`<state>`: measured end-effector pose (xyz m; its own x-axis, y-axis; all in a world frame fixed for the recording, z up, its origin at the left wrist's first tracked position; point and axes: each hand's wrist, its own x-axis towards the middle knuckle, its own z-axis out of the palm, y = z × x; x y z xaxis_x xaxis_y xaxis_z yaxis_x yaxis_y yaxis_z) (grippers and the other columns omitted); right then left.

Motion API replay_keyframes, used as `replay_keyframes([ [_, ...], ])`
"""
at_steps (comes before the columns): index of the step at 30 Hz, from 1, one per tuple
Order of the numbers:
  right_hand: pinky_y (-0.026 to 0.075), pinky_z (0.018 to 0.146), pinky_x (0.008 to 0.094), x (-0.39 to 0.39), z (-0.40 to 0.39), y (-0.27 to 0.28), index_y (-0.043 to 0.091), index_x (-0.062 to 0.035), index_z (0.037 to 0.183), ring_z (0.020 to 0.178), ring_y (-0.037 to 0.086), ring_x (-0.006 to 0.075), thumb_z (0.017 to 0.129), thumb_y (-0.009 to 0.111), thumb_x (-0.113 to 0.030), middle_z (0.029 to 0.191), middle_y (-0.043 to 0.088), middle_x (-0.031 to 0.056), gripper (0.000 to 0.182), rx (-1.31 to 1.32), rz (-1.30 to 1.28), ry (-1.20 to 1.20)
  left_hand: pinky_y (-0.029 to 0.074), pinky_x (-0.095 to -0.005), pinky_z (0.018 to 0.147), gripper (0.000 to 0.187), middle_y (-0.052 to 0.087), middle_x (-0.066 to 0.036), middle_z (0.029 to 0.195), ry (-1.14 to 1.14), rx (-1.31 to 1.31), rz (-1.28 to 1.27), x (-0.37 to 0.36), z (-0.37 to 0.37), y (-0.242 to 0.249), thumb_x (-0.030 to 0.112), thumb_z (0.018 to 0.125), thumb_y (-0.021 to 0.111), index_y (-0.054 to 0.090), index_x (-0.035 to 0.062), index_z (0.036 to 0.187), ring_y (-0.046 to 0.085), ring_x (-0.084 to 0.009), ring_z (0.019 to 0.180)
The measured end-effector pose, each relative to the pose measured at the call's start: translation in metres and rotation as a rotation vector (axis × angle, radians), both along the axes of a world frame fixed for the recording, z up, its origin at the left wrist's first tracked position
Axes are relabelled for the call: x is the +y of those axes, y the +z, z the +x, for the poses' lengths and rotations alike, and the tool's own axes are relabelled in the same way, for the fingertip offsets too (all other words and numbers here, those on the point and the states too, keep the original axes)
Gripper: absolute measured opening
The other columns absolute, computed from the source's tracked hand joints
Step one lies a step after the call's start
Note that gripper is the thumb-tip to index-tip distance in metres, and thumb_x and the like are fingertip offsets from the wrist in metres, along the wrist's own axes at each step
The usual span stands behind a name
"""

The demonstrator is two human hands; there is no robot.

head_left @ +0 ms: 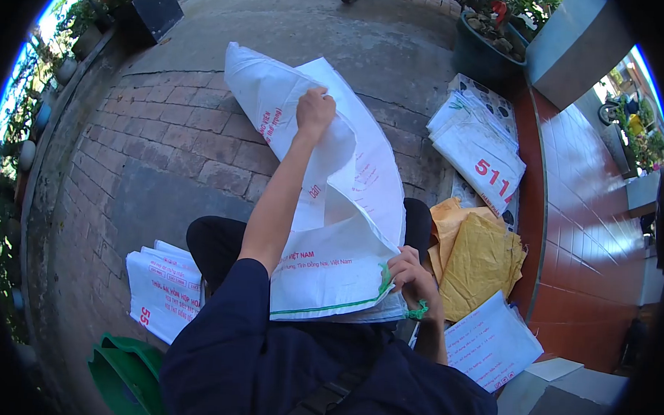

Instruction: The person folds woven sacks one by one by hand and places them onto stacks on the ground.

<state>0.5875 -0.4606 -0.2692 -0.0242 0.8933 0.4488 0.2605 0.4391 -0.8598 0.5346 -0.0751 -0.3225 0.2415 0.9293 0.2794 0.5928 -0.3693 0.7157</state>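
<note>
A white woven sack (pixel 322 277) with red print lies across my lap, and its far part spreads onto the paving. Along its near edge runs a green-stitched hem, with loose green thread (pixel 416 310) hanging at the right corner. Reaching forward, my left hand (pixel 315 112) is closed on a raised fold of the sack's upper part. My right hand (pixel 411 277) is closed around the near right corner, beside the green thread. Some of its fingers are hidden behind the cloth.
Folded white sacks lie at left (pixel 164 289), at upper right (pixel 480 150) and lower right (pixel 492 341). Yellow-brown folded sacks (pixel 482 264) sit by my right knee. A green plastic object (pixel 125 376) is at lower left. A red-tiled step (pixel 573 216) borders the right.
</note>
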Motion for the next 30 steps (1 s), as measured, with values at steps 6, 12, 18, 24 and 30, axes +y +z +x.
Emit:
replay_keyframes([
  [6, 0.023, 0.103, 0.0456, -0.009, 0.006, -0.006, 0.049, -0.0137, 0.085, 0.092, 0.055, 0.0209, 0.068, 0.050, 0.014, 0.088, 0.058, 0.0002, 0.032, -0.010, -0.045, -0.055, 0.044, -0.0389, 0.095, 0.051, 0.062, -0.021, 0.113, -0.473, -0.050, -0.218, -0.065, 0.079, -0.032, 0.034, 0.084, 0.056, 0.055, -0.0003, 0.122, 0.057, -0.0364, 0.108],
  [12, 0.022, 0.105, 0.0475, -0.020, 0.014, -0.022, 0.049, -0.0131, 0.083, 0.095, 0.056, 0.0208, 0.074, 0.053, 0.010, 0.090, 0.058, 0.0022, 0.025, 0.002, -0.062, -0.161, 0.037, -0.0370, 0.102, 0.055, 0.051, -0.020, 0.130, -0.855, -0.061, -0.148, -0.112, 0.014, -0.047, 0.031, 0.090, 0.057, 0.043, -0.0011, 0.133, 0.048, -0.0328, 0.120],
  [18, 0.030, 0.099, 0.0458, -0.014, 0.006, -0.030, 0.039, -0.0124, 0.088, 0.083, 0.051, 0.0196, 0.086, 0.059, -0.030, 0.084, 0.050, 0.0068, 0.027, 0.282, 0.085, -0.605, 0.037, -0.0370, 0.101, 0.039, 0.050, -0.020, 0.129, -0.868, -0.094, -0.358, -0.185, -0.143, -0.048, 0.015, 0.091, 0.052, 0.049, 0.0022, 0.128, 0.048, -0.0328, 0.120],
  [24, 0.033, 0.099, 0.0428, -0.023, 0.057, -0.088, 0.047, -0.0046, 0.110, 0.101, 0.048, 0.0231, 0.092, 0.047, -0.041, 0.102, 0.048, 0.0085, 0.040, 0.505, 0.294, -0.969, 0.023, -0.0481, 0.109, 0.051, 0.033, -0.017, 0.144, -0.784, -0.040, -0.239, -0.265, -0.200, -0.050, 0.034, 0.084, 0.059, 0.052, 0.0140, 0.131, 0.026, -0.0380, 0.135],
  [30, 0.052, 0.078, 0.0354, -0.067, 0.091, -0.096, 0.048, -0.0045, 0.124, 0.100, 0.060, 0.0245, 0.096, 0.035, -0.047, 0.113, 0.057, 0.0137, 0.053, 1.161, -0.104, -1.132, 0.034, -0.0454, 0.101, 0.067, 0.041, -0.013, 0.133, -0.738, 0.157, 0.213, -0.301, -0.160, -0.049, 0.012, 0.068, 0.071, 0.047, 0.0128, 0.131, 0.038, -0.0322, 0.123],
])
